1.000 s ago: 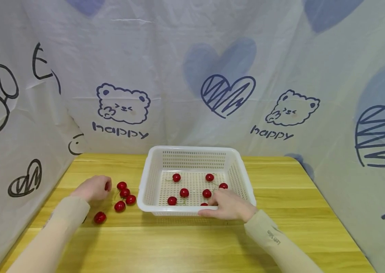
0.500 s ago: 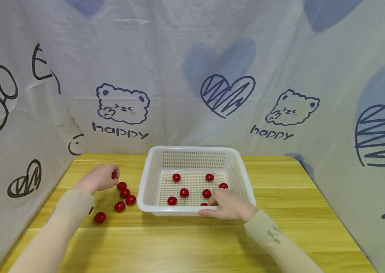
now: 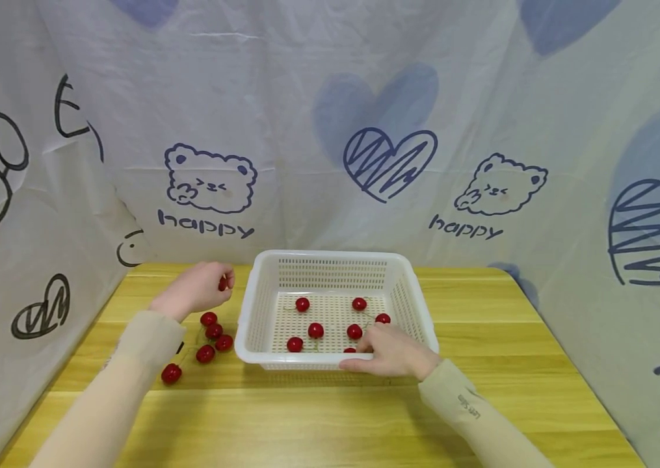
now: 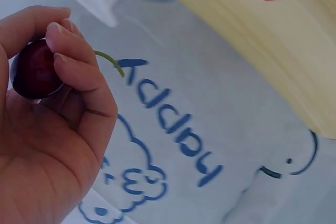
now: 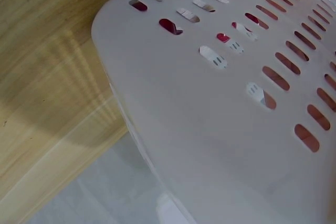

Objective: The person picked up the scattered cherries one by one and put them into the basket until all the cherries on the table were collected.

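In the head view my left hand point(image 3: 196, 287) is raised beside the left wall of a white plastic basket point(image 3: 300, 357). It pinches a dark red cherry point(image 4: 38, 72), whose green stem sticks out past the curled fingers in the left wrist view. My right hand point(image 3: 395, 352) grips the basket's front rim, fingers over the inner side and thumb outside. Several cherries lie spread over the basket floor, among them one cherry point(image 3: 316, 331) near the middle; another is partly hidden behind the front rim. The right wrist view shows only the slotted basket wall point(image 5: 178, 103), not the hand.
Left of the basket, several cherries point(image 3: 205, 353) sit in a loose group on the wooden table point(image 3: 306, 422). A single cherry point(image 3: 171, 373) lies nearer the front. White printed cloth point(image 3: 300, 130) hangs behind the table and along both sides.
My left hand has moved right and away from me with the cherry, passing over the table cherries toward the basket. My right hand and the basket have stayed in place.
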Tool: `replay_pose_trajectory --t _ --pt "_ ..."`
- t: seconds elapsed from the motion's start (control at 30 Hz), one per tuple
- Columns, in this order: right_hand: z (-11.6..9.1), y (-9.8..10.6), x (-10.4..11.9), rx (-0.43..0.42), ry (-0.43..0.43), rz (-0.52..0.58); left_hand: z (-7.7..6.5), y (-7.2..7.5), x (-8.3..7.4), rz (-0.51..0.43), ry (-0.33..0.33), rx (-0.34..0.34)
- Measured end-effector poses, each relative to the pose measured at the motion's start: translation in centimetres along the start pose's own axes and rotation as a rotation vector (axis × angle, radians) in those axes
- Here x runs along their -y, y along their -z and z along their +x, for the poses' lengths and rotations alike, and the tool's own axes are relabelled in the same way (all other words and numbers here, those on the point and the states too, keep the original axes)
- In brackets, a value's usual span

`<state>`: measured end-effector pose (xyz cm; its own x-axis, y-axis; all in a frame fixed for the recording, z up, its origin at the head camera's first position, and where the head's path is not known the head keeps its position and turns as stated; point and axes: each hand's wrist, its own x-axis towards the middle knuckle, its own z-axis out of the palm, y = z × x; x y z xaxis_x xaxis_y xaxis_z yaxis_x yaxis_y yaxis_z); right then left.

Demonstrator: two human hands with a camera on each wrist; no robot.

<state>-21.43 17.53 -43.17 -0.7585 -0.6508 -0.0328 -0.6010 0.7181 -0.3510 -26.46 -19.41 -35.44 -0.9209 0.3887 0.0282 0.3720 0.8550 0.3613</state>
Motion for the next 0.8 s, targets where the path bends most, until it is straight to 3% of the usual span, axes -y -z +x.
replay_pose_trajectory --t 0.37,0.8 --pt "0.0 0.0 0.0 0.002 -0.001 0.001 1.4 0.0 -4.6 0.033 -0.124 -0.087" --pt "0.0 -0.1 0.1 -0.005 0.006 0.004 2.7 -1.4 -9.0 0.041 -0.251 -0.111"
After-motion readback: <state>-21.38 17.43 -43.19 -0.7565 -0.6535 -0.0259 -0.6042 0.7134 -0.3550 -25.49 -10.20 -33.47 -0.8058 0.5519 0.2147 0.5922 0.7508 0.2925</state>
